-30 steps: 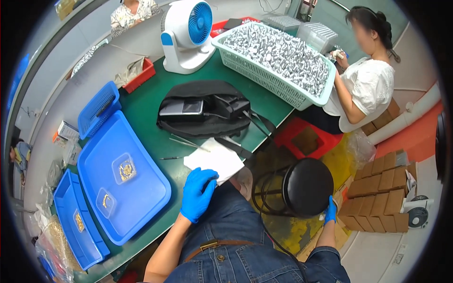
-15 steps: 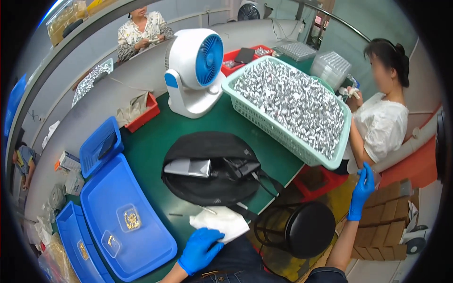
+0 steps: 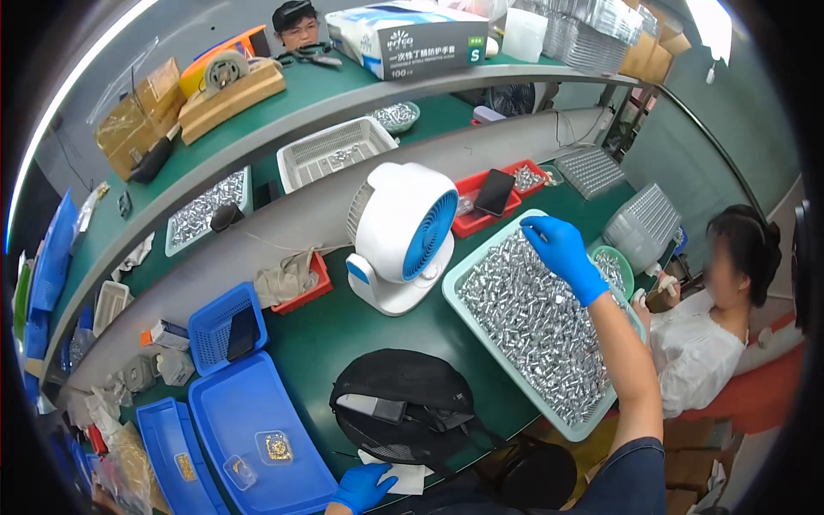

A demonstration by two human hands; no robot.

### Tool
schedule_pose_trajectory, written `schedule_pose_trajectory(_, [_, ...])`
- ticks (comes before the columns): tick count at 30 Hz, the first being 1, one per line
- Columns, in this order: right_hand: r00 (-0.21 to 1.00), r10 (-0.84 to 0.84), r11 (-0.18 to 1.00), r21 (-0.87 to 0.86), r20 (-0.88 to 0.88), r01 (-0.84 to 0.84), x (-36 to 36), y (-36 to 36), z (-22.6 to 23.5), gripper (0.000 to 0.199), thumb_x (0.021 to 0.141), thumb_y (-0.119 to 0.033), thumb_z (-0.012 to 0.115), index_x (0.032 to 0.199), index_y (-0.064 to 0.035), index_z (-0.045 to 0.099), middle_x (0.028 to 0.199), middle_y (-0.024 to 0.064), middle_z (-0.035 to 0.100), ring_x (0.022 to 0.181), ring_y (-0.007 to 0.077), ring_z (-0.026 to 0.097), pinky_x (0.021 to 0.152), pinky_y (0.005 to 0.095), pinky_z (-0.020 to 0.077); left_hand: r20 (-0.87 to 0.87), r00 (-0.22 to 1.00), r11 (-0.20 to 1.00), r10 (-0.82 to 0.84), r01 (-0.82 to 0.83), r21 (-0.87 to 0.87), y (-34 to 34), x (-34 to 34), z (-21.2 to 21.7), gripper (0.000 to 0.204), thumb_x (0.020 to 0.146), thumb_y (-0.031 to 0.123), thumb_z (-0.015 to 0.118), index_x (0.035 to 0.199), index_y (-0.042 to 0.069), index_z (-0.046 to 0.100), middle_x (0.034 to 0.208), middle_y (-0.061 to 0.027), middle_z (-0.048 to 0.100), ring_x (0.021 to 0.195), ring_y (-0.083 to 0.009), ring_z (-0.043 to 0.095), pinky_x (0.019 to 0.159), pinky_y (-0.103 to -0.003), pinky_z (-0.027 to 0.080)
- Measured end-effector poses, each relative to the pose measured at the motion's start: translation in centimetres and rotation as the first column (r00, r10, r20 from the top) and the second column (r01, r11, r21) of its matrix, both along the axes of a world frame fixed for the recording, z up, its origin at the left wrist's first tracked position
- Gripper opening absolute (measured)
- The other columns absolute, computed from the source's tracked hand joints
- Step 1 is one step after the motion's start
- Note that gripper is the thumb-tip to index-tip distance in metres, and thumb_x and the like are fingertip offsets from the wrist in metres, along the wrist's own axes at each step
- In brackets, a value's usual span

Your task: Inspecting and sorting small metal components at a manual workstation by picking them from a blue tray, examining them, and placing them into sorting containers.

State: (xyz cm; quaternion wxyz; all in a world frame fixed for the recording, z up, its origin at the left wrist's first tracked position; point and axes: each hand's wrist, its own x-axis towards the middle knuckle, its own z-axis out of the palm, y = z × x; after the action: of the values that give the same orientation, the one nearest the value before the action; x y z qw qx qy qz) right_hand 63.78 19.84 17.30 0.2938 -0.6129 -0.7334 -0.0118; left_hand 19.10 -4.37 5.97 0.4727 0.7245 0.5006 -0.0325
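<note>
My right hand [image 3: 564, 255], in a blue glove, reaches across the pale green basket [image 3: 491, 349] to its far end. Its fingers are stretched and slightly bent, with the tips by the far rim, over a heap of small shiny metal cylinders [image 3: 536, 322]. No piece shows in them. My left hand [image 3: 363, 487], gloved the same, lies with fingers apart on a white cloth or paper [image 3: 408, 478] at the table's near edge. Beyond it sits a black backpack [image 3: 390, 365] with a grey and silver box-like thing [image 3: 371, 407] on top.
A white and blue fan [image 3: 402, 232] stands behind the backpack. On the left, a blue tray [image 3: 249, 403] holds small clear boxes of gold-coloured pieces. A co-worker [image 3: 708, 343] sits to the right. Overhead runs a loaded shelf [image 3: 300, 107]; a black stool [image 3: 536, 472] stands below the basket.
My right hand has moved from beside the basket, above the stool, to its far end. The view has tilted up, bringing in the shelf. My left hand stays on the white cloth or paper.
</note>
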Motion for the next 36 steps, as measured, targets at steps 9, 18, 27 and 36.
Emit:
schedule_pose_trajectory(9, [0.894,-0.438,0.785,-0.447,0.091,0.43,5.0,17.6,-8.6,0.04,0.077,-0.039,0.063,0.095,-0.0038,0.066,0.097,0.0199,0.063,0.09,0.0346,0.061,0.077,0.0428,0.05,-0.026,0.903,0.904,0.428,-0.428,-0.004,-0.8,1.9,6.6,0.032,0.084,0.028,0.059,0.106,0.005,0.062,0.108,-0.0163,0.06,0.102,-0.0311,0.055,0.089,-0.041,0.041])
schedule_pose_trajectory(18, [0.755,-0.622,0.706,-0.565,-0.207,0.427,6.7,23.4,-17.1,0.029,0.077,-0.024,0.054,0.093,-0.0021,0.066,0.099,0.0232,0.061,0.093,0.0372,0.06,0.079,0.0437,0.0494,-0.151,0.905,0.917,0.397,-0.386,0.097,0.7,2.1,5.1,0.04,0.083,0.036,0.059,0.107,0.005,0.062,0.105,-0.0164,0.062,0.094,-0.0323,0.06,0.081,-0.037,0.048])
schedule_pose_trajectory(27, [0.763,-0.625,0.69,-0.574,-0.165,0.441,5.6,23.8,-15.8,0.035,0.08,-0.029,0.056,0.096,0.0014,0.063,0.098,0.0235,0.063,0.09,0.0375,0.061,0.076,0.0439,0.0503,-0.012,0.898,0.898,0.44,-0.44,0.003,5.4,6.1,5.0,0.039,0.083,0.032,0.061,0.111,0.005,0.06,0.106,-0.0169,0.062,0.098,-0.0332,0.059,0.082,-0.037,0.048])
schedule_pose_trajectory(36, [0.303,-0.619,0.78,-0.61,-0.724,0.138,10.9,25.1,-13.2,0.034,0.089,-0.036,0.049,0.075,-0.0056,0.055,0.061,0.0043,0.045,0.049,0.0185,0.038,0.048,0.0336,0.0317,-0.119,0.92,0.927,0.374,-0.376,0.011,7.4,6.4,6.7,0.04,0.083,0.033,0.06,0.113,0.006,0.059,0.107,-0.0169,0.061,0.098,-0.0327,0.059,0.083,-0.038,0.048])
